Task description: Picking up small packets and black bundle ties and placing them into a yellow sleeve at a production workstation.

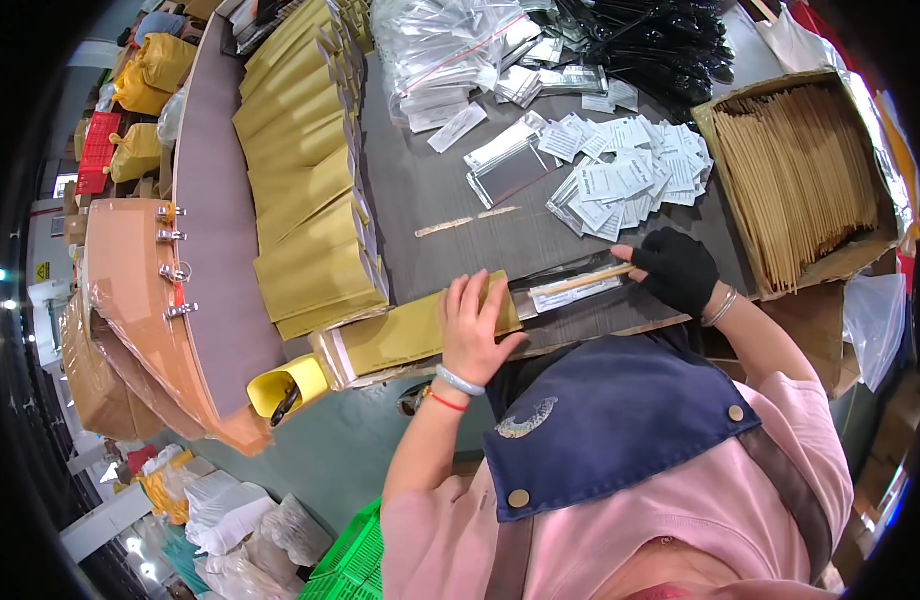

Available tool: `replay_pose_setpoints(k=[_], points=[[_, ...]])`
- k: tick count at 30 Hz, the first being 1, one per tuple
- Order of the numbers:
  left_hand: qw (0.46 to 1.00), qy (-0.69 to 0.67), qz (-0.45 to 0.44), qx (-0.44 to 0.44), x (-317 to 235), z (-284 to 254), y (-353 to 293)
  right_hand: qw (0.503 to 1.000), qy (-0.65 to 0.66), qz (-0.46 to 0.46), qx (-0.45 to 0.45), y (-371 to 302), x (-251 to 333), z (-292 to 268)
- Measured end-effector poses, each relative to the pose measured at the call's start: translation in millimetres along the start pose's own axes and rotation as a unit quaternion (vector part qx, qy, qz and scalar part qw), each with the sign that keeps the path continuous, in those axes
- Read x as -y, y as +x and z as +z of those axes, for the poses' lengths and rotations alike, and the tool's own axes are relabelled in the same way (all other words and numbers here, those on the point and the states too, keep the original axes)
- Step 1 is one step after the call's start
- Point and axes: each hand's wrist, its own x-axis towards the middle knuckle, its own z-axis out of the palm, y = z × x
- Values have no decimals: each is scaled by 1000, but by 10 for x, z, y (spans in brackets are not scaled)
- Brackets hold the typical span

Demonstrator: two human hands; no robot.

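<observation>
Spreading my left hand over a gold sleeve at the near edge of the table, I am angling my gloved right hand in from the right, pinching the end of a wooden stick above a slim white packet. Loose packets are crowding the space beyond my glove, a cardboard box of sticks is standing right of it, and stacked sleeves are lining the left.

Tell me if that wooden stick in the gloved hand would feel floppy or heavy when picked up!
The wooden stick is probably stiff: it looks straight, sticking out from the right hand. It's likely light, being so thin.
</observation>
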Motion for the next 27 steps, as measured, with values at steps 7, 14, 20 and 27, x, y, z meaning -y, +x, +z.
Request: replay_pose_setpoints(k=[7,14,20,27], points=[[999,-24,17,17,-39,186,166,995,21,-20,98,140,139,385],[999,-17,27,20,-247,275,327,984,137,111,-9,-36,-62,385],[998,-45,36,38,-339,404,503,905,401,135,-29,201,486,778],[971,55,88,214,-395,125,728,997,-57,19,47,237,322,312]])
